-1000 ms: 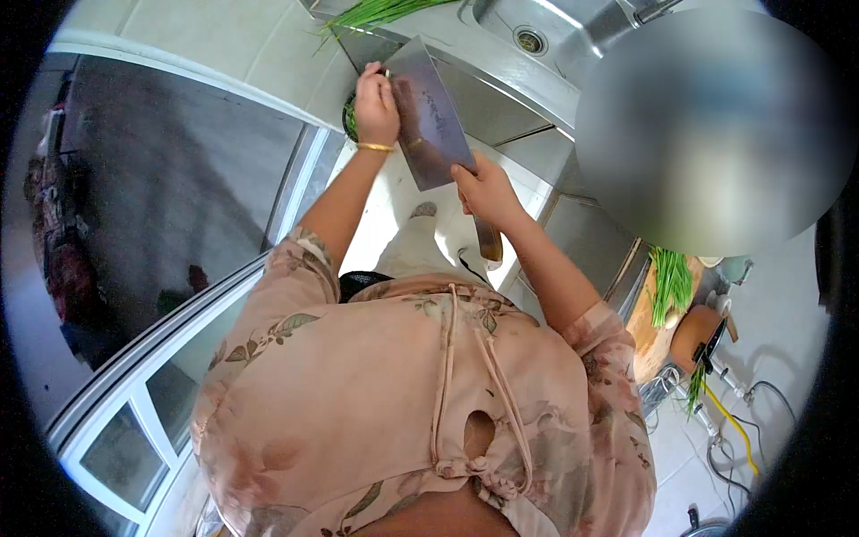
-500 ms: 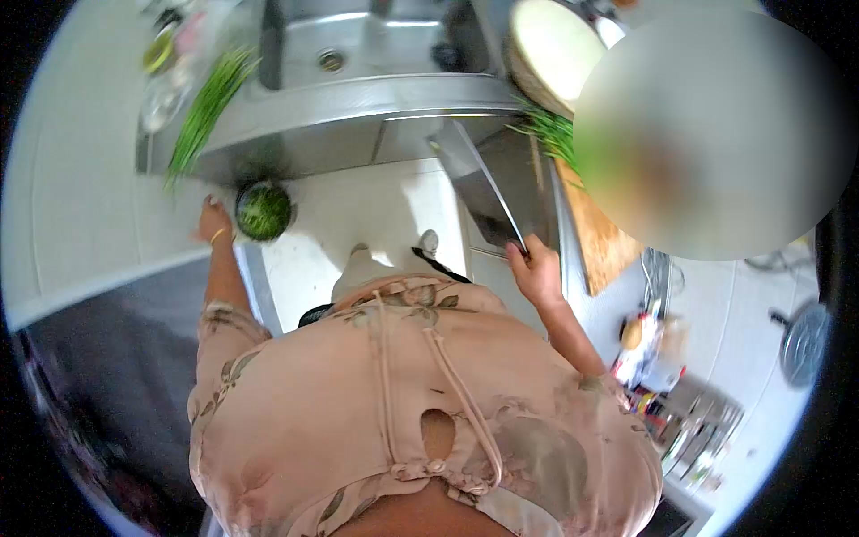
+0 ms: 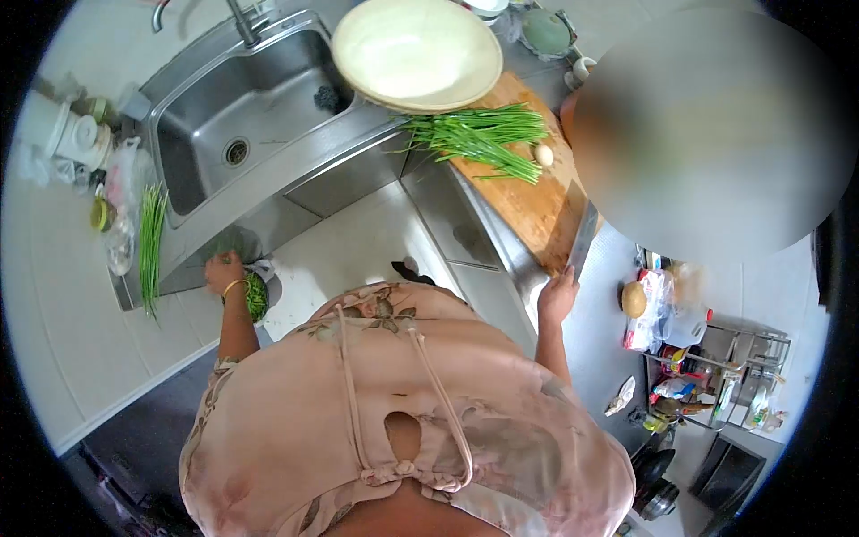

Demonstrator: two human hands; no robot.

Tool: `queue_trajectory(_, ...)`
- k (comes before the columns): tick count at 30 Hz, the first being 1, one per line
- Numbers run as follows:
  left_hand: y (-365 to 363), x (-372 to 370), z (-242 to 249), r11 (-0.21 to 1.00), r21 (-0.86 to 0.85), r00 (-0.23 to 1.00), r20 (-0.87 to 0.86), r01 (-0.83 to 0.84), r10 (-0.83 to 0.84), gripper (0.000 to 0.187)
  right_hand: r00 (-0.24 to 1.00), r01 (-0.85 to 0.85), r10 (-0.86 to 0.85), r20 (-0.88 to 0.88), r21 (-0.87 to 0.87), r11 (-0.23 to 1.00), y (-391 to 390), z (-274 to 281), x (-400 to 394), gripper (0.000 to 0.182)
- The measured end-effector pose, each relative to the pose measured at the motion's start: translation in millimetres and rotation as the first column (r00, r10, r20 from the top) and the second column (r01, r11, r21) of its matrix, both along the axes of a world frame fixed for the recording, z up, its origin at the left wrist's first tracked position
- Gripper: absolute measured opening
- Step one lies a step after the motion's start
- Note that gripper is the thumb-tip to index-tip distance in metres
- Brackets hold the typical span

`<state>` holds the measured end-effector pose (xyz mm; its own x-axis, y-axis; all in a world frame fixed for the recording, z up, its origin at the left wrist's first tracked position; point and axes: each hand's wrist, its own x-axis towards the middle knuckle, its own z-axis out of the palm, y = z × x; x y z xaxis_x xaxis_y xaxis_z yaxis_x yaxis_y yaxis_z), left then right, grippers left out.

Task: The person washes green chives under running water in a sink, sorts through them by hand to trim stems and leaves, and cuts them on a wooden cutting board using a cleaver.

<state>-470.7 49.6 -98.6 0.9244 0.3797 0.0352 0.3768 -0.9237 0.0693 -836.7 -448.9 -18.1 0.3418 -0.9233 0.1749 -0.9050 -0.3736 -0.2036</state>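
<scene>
My right hand [image 3: 558, 297] is closed round the handle of a knife [image 3: 584, 240], whose blade lies over the near right edge of a wooden cutting board [image 3: 523, 219]. On that board rest a bunch of long green stalks [image 3: 483, 139] and a small pale round item [image 3: 543, 155]. At the left, my left hand [image 3: 224, 272] is beside a container of chopped greens [image 3: 256, 297], below the counter edge; its fingers are curled, and what they hold, if anything, is too unclear to name.
A steel sink [image 3: 259, 116] is at the upper left, with a large cream bowl [image 3: 418, 54] right of it. More green stalks [image 3: 152, 242] lie on the left counter. A wire rack [image 3: 725, 367] with bottles stands at the right.
The view has turned toward the right, bringing more of the board into sight. The knife has moved from over the cabinet front to the board's edge. My left hand has come to the container.
</scene>
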Motion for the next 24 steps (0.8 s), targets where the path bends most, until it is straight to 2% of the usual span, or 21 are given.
queue_trajectory(2,-23.6,3.3,8.9,0.992,0.008,0.990,0.063,0.125,-0.126,0.030,0.999,0.043,-0.042,-0.022,0.042,0.998,-16.4,-8.2,11.6,0.036)
queue_trajectory(4,-41.6,9.0,18.2,0.990,0.008,0.989,0.043,0.138,-0.138,0.031,0.998,0.054,-0.051,-0.034,0.101,0.993,-31.9,-12.4,20.2,0.034)
queue_trajectory(5,-48.3,9.3,24.7,0.990,0.009,0.989,0.031,0.143,-0.143,0.031,0.997,0.031,-0.028,-0.071,0.045,0.999,-41.3,-26.2,16.6,0.035)
queue_trajectory(8,-63.7,7.1,55.1,0.995,-0.038,0.995,-0.010,0.096,-0.096,0.032,0.981,-0.090,0.066,-0.181,-0.128,0.988,-48.7,4.0,42.8,0.036)
queue_trajectory(9,-66.4,5.7,59.5,0.993,-0.034,0.993,0.004,0.117,-0.117,0.032,0.984,-0.165,0.148,-0.102,-0.174,0.971,-59.9,5.8,52.7,0.039)
queue_trajectory(10,-65.5,2.7,62.6,0.990,-0.030,0.990,0.017,0.141,-0.140,0.032,0.981,-0.186,0.189,0.034,-0.064,0.980,-70.7,6.9,64.5,0.044)
queue_trajectory(11,-64.0,0.2,64.9,0.986,-0.027,0.986,0.030,0.165,-0.164,0.032,0.942,-0.327,0.328,0.075,-0.025,0.945,-84.1,12.6,81.7,0.042)
queue_trajectory(13,-63.4,-4.2,54.4,0.981,-0.010,0.980,0.052,0.194,-0.193,0.032,0.894,-0.349,0.391,0.217,-0.207,0.914,-107.0,7.0,117.5,0.041)
queue_trajectory(15,-70.6,-4.4,54.8,0.959,-0.004,0.958,0.054,0.284,-0.283,0.031,0.884,-0.308,0.322,0.339,-0.094,0.947,-133.5,10.4,154.8,0.042)
queue_trajectory(17,-99.4,-7.2,59.8,0.900,-0.021,0.900,0.036,0.434,-0.434,0.030,0.904,-0.354,0.331,0.270,0.042,0.934,-164.1,-1.4,179.0,0.044)
queue_trajectory(19,-144.8,-6.7,65.6,0.743,-0.123,0.751,0.170,0.658,-0.638,0.029,0.885,-0.430,0.379,0.269,0.162,0.888,-194.7,-26.8,190.8,0.047)
queue_trajectory(20,-176.4,-7.9,70.4,0.628,-0.178,0.652,0.225,0.758,-0.724,0.029,0.874,-0.465,0.404,0.269,0.224,0.857,-202.1,-35.9,190.4,0.049)
queue_trajectory(21,-212.8,-11.4,78.4,0.497,-0.226,0.545,0.286,0.838,-0.788,0.030,0.930,-0.349,0.300,0.212,0.254,0.902,-204.6,-30.3,188.4,0.049)
queue_trajectory(22,-251.9,-19.9,97.8,0.384,-0.208,0.428,0.246,0.900,-0.870,0.033,0.970,-0.229,0.194,0.149,0.272,0.935,-206.7,-13.3,187.1,0.048)
queue_trajectory(23,-288.3,-28.8,101.1,0.249,-0.184,0.297,0.309,0.951,-0.903,0.035,0.993,-0.105,0.086,0.081,0.283,0.953,-208.9,-4.2,183.2,0.048)
queue_trajectory(24,-321.9,-33.6,103.3,0.081,-0.234,0.153,0.310,0.969,-0.938,0.038,0.994,-0.101,0.091,0.060,0.198,0.975,-216.3,-8.8,172.4,0.048)
